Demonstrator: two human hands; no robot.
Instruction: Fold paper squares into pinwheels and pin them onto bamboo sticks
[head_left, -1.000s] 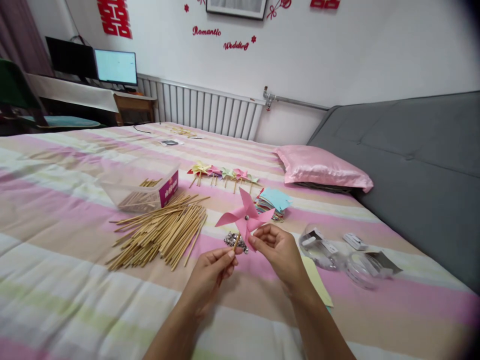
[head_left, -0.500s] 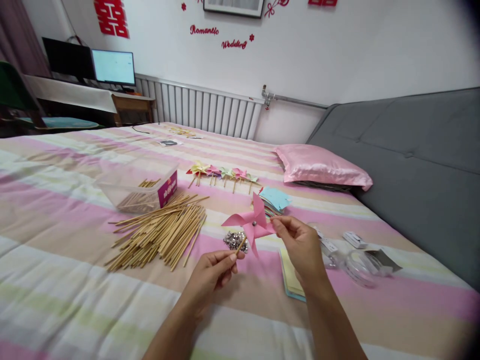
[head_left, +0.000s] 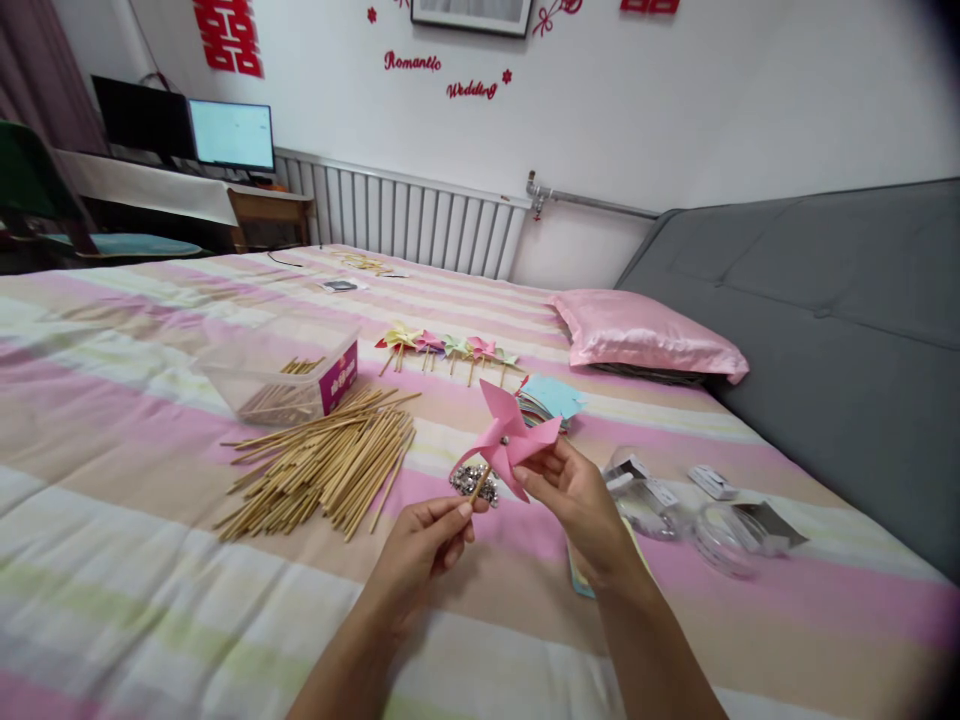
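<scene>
A pink paper pinwheel [head_left: 501, 437] with a shiny pin at its centre is held up above the bed. My left hand [head_left: 429, 535] pinches its wooden stick between thumb and fingers. Thumb and fingertips of my right hand [head_left: 574, 500] close on the pinwheel's lower right blade. Just behind the stick, a small heap of silvery pins [head_left: 486, 490] lies on the striped bedspread, partly covered by the pinwheel. A stack of coloured paper [head_left: 555, 395] rests beyond my right hand. That hand and wrist cover most of a yellow and blue paper pile [head_left: 581, 583].
Loose wooden sticks [head_left: 330, 465] lie in a large pile at left, beside a clear plastic box [head_left: 259, 405] holding more. Several finished pinwheels [head_left: 450, 346] form a row farther back. Clear plastic containers [head_left: 724, 540] sit at right, with a pink pillow [head_left: 652, 335] behind.
My right hand has moved left and slightly down along the pinwheel, taking a fuller grip on a blade. The blades have turned about the pin. My left hand stays nearly in place.
</scene>
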